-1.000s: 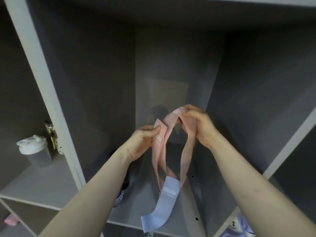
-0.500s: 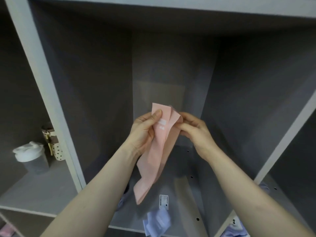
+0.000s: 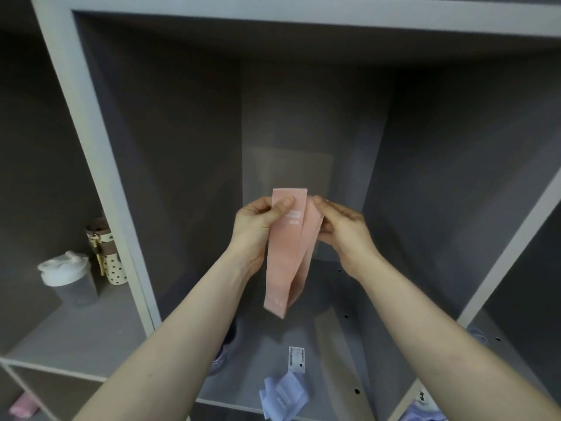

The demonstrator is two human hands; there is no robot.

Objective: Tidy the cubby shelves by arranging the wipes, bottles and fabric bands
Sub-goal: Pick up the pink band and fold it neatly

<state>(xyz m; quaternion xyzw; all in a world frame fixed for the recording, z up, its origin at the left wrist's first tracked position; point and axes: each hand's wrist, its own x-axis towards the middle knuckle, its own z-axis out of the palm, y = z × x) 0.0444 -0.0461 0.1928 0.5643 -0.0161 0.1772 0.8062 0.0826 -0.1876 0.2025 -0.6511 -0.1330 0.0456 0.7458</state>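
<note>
A pink fabric band [image 3: 287, 256] hangs folded flat in front of the middle cubby. My left hand [image 3: 258, 229] pinches its top left part between thumb and fingers. My right hand [image 3: 340, 226] pinches the band's right edge near the top. A lilac fabric band [image 3: 283, 395] lies crumpled on the middle cubby's floor [image 3: 267, 344] near the front edge. In the left cubby stand a grey bottle with a white lid [image 3: 68, 278] and a polka-dot bottle [image 3: 106, 253].
A white label [image 3: 296, 359] lies on the cubby floor. A dark object [image 3: 221, 354] is half hidden behind my left forearm. Pink cloth [image 3: 22, 405] sits in the lower left cubby, lilac items [image 3: 422, 411] at the lower right.
The lilac band dropped from the pink one onto the cubby floor. My hands came together and folded the pink band flat, raising it slightly.
</note>
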